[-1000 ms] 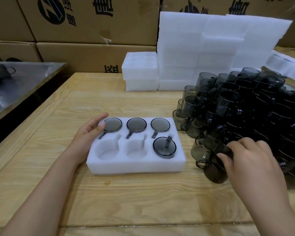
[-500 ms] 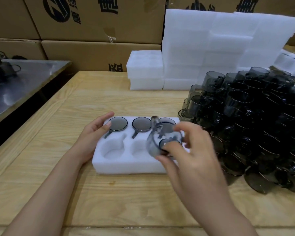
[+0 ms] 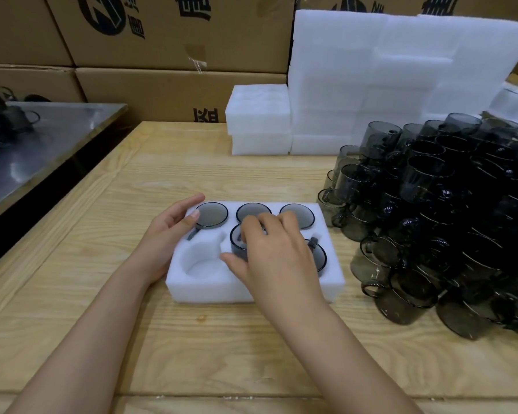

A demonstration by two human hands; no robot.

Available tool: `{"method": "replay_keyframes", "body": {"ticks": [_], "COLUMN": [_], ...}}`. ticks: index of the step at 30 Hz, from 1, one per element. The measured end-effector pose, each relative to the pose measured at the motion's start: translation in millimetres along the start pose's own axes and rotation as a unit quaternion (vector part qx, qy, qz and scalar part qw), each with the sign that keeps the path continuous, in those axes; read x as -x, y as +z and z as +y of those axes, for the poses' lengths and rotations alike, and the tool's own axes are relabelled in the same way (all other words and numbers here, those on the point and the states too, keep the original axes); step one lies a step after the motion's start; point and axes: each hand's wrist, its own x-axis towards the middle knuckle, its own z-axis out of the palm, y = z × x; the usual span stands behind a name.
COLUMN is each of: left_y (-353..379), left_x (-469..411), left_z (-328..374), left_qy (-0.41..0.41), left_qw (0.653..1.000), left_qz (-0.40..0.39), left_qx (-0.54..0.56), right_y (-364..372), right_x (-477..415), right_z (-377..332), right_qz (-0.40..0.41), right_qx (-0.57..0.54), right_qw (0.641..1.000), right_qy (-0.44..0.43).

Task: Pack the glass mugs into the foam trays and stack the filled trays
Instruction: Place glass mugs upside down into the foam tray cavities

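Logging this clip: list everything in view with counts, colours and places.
foam tray: one, white, table centre, front-left pocket empty
seated mugs: four, smoky grey, three back pockets and front-right pocket
held mug: one, smoky grey, at front-middle pocket
loose mugs: many, grey, piled on the right
foam stacks: several, white, table's far edge
cardboard boxes: several, brown, behind the table
wooden table: one, light, under everything
metal table: one, grey, far left
left hand: one, rests on tray's left edge
right hand: one, grips held mug

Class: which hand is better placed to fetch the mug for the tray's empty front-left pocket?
Probably right: the pile lies right of the tray, nearer the right hand; the left hand rests on its left edge.
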Motion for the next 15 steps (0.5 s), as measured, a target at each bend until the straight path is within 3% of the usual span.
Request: {"method": "replay_keyframes", "body": {"ticks": [9, 15], "left_y": [-2.8, -0.7], "left_x": [-1.1, -0.8], "left_z": [-1.1, 0.2], "left_qy": [0.011, 0.024], "left_qw": [0.999, 0.999], "left_qz": [-0.023, -0.021], "left_qx": [-0.020, -0.023], "right_y": [2.7, 7.9], "right_x": [1.9, -0.5], "right_z": [11.0, 10.0], "right_qz": [-0.059, -0.031], "right_qx": [-0.015, 0.042], "right_qw": [0.997, 0.998], "right_qy": [-0.041, -0.039]}}
